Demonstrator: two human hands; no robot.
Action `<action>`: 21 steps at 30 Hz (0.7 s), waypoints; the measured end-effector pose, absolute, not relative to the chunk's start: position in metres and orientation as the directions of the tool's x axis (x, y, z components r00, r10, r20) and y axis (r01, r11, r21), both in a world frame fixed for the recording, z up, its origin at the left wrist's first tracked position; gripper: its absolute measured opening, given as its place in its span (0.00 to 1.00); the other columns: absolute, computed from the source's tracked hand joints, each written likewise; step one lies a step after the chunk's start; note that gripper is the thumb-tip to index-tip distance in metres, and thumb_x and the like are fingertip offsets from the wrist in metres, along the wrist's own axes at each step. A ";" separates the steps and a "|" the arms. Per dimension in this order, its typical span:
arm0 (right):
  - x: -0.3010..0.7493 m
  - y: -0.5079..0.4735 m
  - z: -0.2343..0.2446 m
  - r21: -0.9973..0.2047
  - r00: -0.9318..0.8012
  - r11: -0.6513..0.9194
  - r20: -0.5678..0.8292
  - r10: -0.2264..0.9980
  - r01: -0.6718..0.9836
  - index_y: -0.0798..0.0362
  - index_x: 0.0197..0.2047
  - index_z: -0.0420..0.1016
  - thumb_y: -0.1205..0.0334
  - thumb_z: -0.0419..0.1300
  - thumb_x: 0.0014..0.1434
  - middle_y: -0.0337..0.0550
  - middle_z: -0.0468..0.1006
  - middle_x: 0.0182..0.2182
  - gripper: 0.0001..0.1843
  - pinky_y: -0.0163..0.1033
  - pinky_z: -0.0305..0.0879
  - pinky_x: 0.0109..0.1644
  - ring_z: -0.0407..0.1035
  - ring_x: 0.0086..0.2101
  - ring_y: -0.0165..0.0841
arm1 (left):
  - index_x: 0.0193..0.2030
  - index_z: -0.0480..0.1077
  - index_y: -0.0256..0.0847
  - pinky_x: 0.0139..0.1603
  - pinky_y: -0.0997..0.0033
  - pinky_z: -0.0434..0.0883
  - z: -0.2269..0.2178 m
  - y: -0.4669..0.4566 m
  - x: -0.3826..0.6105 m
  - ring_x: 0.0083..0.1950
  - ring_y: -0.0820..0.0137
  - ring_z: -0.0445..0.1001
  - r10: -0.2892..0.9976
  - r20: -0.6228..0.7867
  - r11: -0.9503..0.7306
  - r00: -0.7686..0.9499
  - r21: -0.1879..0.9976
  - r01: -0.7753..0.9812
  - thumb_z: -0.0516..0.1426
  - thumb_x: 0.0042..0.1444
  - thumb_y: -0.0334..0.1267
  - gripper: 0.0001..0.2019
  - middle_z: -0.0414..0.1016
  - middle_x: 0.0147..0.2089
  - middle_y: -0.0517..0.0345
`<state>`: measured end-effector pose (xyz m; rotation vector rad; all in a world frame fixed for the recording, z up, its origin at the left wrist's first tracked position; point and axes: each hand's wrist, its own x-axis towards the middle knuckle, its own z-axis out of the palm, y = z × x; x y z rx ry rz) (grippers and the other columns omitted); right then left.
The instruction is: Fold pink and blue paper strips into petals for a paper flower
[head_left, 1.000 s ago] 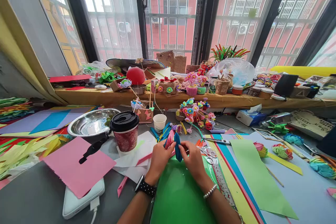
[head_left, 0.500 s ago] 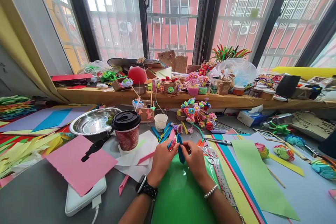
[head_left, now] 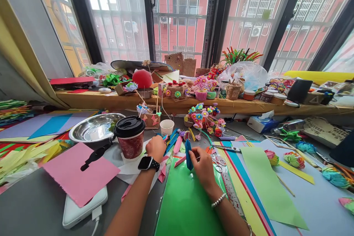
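Over one green sheet (head_left: 182, 202), your right hand (head_left: 203, 164) clamps fingers on one blue paper (head_left: 188, 155); beside one lidded cup (head_left: 129, 143), I cannot tell if your left hand (head_left: 155, 148) grips.

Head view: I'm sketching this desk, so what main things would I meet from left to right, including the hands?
Pink paper sheet, lidded coffee cup, left hand, folded blue paper piece, right hand, patterned ruler, light green paper strip, blue-and-orange paper flower.
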<state>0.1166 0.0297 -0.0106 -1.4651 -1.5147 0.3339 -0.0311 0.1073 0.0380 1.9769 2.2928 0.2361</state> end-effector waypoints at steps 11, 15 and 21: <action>0.118 0.031 -0.011 -0.787 0.236 0.246 0.441 0.866 0.566 0.55 0.29 0.69 0.59 0.49 0.55 0.43 0.74 0.25 0.11 0.36 0.62 0.30 0.67 0.26 0.33 | 0.39 0.69 0.32 0.31 0.68 0.65 0.040 0.101 -0.037 0.41 0.56 0.72 0.987 0.074 0.129 -0.143 0.174 0.976 0.46 0.50 0.32 0.14 0.73 0.39 0.37; 0.118 0.032 -0.010 -0.819 0.250 0.254 0.426 0.869 0.514 0.56 0.29 0.69 0.57 0.50 0.54 0.43 0.74 0.24 0.12 0.35 0.62 0.29 0.67 0.25 0.33 | 0.36 0.69 0.32 0.30 0.67 0.65 0.051 0.081 -0.037 0.39 0.55 0.73 0.986 0.098 0.119 -0.133 0.137 0.983 0.46 0.50 0.31 0.13 0.74 0.37 0.38; 0.118 0.034 -0.010 -0.929 0.264 0.249 0.321 0.909 0.273 0.55 0.27 0.70 0.54 0.54 0.50 0.41 0.72 0.22 0.13 0.35 0.61 0.27 0.66 0.24 0.32 | 0.36 0.68 0.36 0.28 0.68 0.63 0.069 0.045 -0.036 0.37 0.56 0.73 0.984 0.122 0.118 -0.132 0.117 0.986 0.46 0.52 0.35 0.12 0.74 0.33 0.43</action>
